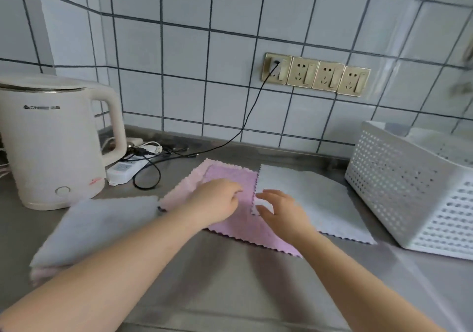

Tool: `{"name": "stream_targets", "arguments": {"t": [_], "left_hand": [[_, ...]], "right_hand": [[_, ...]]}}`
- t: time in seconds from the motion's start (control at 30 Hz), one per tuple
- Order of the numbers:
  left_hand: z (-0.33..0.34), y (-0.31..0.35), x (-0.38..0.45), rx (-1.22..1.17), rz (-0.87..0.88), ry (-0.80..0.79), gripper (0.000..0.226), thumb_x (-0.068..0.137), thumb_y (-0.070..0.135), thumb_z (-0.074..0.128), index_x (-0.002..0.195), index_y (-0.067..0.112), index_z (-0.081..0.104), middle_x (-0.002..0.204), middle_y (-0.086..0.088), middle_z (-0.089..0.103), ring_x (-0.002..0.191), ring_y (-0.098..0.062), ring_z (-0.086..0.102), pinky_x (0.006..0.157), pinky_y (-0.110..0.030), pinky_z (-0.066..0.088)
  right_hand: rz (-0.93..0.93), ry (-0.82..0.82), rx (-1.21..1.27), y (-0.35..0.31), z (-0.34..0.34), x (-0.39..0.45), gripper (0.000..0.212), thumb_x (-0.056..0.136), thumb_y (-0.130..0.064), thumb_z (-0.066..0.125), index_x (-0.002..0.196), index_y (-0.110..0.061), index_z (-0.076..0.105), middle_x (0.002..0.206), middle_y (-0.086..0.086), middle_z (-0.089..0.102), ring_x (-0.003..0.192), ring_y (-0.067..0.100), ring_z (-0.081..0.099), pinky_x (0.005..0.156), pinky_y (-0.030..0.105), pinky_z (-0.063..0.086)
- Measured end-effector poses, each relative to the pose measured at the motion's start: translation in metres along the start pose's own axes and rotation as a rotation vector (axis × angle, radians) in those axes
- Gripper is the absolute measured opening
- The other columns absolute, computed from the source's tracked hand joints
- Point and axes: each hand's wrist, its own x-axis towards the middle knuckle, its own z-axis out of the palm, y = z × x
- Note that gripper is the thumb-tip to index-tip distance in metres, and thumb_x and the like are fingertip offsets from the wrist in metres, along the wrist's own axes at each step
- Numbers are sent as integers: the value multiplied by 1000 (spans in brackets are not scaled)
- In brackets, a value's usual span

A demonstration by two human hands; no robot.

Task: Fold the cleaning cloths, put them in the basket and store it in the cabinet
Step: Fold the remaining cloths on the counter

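A pink cloth (230, 175) lies spread in the middle of the grey counter. A grey cloth (314, 198) lies flat to its right, overlapping its right side. My left hand (217, 201) rests on the pink cloth with fingers curled, close to the grey cloth's left edge. My right hand (279, 209) is at that left edge, thumb and fingers curved around it as if pinching. A folded stack of grey and pink cloths (97, 227) sits at the left. The white perforated basket (399, 186) stands at the right.
A white electric kettle (53, 140) stands at the back left. Beside it lie a power strip (125, 170) and tangled black cables (153, 163). One cable runs up to a row of wall sockets (314, 76) on the tiled wall.
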Motion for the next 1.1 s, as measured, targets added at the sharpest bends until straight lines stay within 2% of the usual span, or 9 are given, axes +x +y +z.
{"name": "stream_targets", "arguments": {"t": [0.17,0.3,0.4,0.5,0.67,0.8,0.87,1.0,1.1], "left_hand": [[38,46,49,-25,125,-102,40,93,26,51,133,24,52,136,3,51,122,-17,48,99,-33,41],[58,49,65,18,153,-167,38,91,37,54,127,25,56,129,6,55,115,-15,53,97,-33,44],[65,41,69,123,268,-102,37,92,49,44,117,29,62,119,10,61,107,-13,57,90,-33,46],[67,30,68,226,403,-73,60,83,60,18,109,30,63,109,12,66,101,-12,60,84,-33,49],[72,36,70,210,334,55,49,90,41,19,100,20,62,96,6,67,86,-19,62,69,-35,51],[68,46,77,-231,30,112,14,95,22,46,104,18,57,90,0,66,74,-19,59,62,-30,45],[65,46,79,-185,65,144,16,94,20,47,106,18,57,95,0,66,80,-19,59,65,-29,43],[49,43,80,99,321,160,23,90,21,54,112,18,59,108,3,63,98,-21,59,73,-32,45],[27,43,80,229,389,223,32,73,-1,59,101,14,62,97,-4,63,89,-27,61,63,-32,44]], "right_hand": [[232,-123,-110,109,-26,-16,48,91,-35,55,138,-31,45,151,-6,33,134,17,38,108,32,34],[196,-206,-145,155,-30,-29,47,90,-40,57,136,-29,49,148,-11,38,134,10,39,107,19,27],[124,-91,-217,165,-27,-33,36,94,-42,49,129,-33,55,141,-18,46,128,6,45,104,22,35],[63,-9,-352,168,-21,-30,28,98,-36,38,116,-33,59,123,-17,60,112,12,57,88,30,47],[189,44,-419,161,-22,-17,22,94,-23,39,115,-20,48,98,4,67,86,32,62,61,32,37],[168,11,-337,157,-21,-13,42,87,-11,42,127,-20,37,120,3,58,99,29,57,65,31,36],[168,9,-384,157,-19,-13,50,86,-8,44,133,-22,33,127,0,53,107,27,55,73,32,39],[139,82,-595,158,-33,-12,55,83,-4,50,133,-21,33,116,0,54,107,24,55,84,34,41],[109,235,-589,155,-55,-9,45,84,-7,54,126,-21,42,110,-1,57,100,22,58,79,31,41]]}}
